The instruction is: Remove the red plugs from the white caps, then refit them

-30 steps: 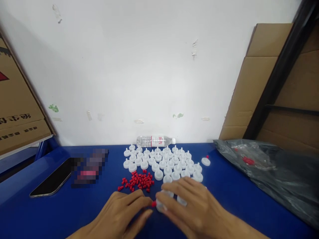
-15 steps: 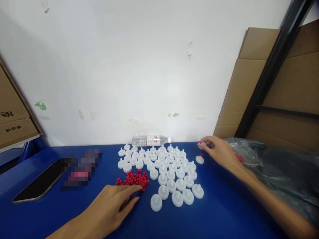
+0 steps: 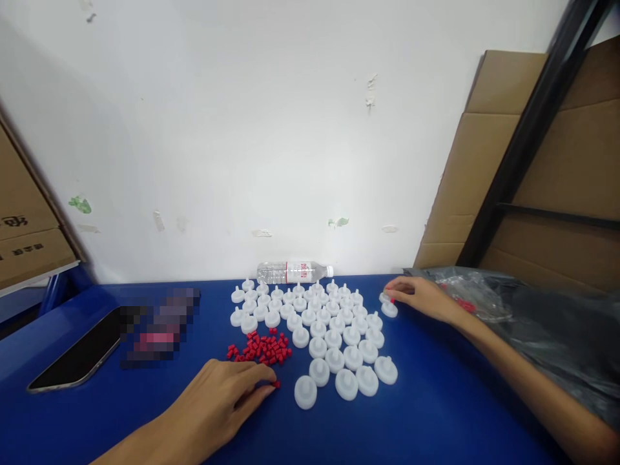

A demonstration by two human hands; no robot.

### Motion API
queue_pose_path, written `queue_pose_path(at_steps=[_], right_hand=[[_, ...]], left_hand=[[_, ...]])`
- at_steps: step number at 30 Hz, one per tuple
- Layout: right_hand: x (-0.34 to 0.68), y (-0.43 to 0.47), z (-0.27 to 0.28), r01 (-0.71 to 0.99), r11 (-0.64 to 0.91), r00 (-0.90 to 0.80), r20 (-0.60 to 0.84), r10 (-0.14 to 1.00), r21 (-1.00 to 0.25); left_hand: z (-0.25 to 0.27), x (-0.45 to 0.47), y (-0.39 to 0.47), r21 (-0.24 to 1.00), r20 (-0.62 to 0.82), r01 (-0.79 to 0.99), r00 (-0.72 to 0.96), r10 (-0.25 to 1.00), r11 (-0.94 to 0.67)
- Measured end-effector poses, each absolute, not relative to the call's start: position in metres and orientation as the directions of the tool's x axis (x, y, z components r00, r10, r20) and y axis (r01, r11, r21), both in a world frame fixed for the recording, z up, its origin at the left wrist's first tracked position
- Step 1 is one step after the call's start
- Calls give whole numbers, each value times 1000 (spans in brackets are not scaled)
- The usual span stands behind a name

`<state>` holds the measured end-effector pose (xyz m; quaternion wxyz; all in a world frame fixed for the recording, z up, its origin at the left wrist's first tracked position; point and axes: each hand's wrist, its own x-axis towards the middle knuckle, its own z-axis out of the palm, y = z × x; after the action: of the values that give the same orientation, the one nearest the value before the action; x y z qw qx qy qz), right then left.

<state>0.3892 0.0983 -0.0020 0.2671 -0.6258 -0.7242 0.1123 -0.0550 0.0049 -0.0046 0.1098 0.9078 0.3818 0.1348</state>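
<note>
My left hand is closed in a pinch on a small red cap, at the near side of a loose pile of red caps. My right hand is at the back right, its fingertips pinched on a white spouted lid low at the table; the fingers hide its top. Just in front of it stands another white lid with a red cap on its spout. Several white spouted lids without red caps stand spout up across the middle of the table.
A clear water bottle lies on its side against the wall. A phone and a blurred-out item are at the left of the blue table. Dark plastic sheeting and cardboard are on the right.
My right hand has lowered the white lid to the table behind the capped one. My left hand has drawn a red cap out of the pile, towards me.
</note>
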Motion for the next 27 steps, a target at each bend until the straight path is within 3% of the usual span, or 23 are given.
queue_pose_path(at_steps=[4,7,12,15,18,23,27], right_hand=[[386,86,19,901,120,23,321,947,-418],[372,66,41,916,149,-35,297,954,-372],[345,32,70,688,291,-421,-39,906,-665],[337,25,70,638,261,-567,-212,796,-725],[333,28,58,614,223,-619,-287,731,-757],[333,35,45,617,253,-640,-287,713,-745],[332,28,59,525,356,-686,-136,715,-773]], left_hand=[[-7,-54,4,269,177,684,657,733,-678],[-8,-53,3,254,187,679,664,724,-688],[-10,-52,3,300,186,630,699,691,-717],[-9,-51,3,312,185,633,691,699,-708],[-7,-49,1,306,195,656,666,720,-690],[-3,-49,-3,298,281,627,663,694,-720],[-4,-51,-4,315,378,578,652,658,-753]])
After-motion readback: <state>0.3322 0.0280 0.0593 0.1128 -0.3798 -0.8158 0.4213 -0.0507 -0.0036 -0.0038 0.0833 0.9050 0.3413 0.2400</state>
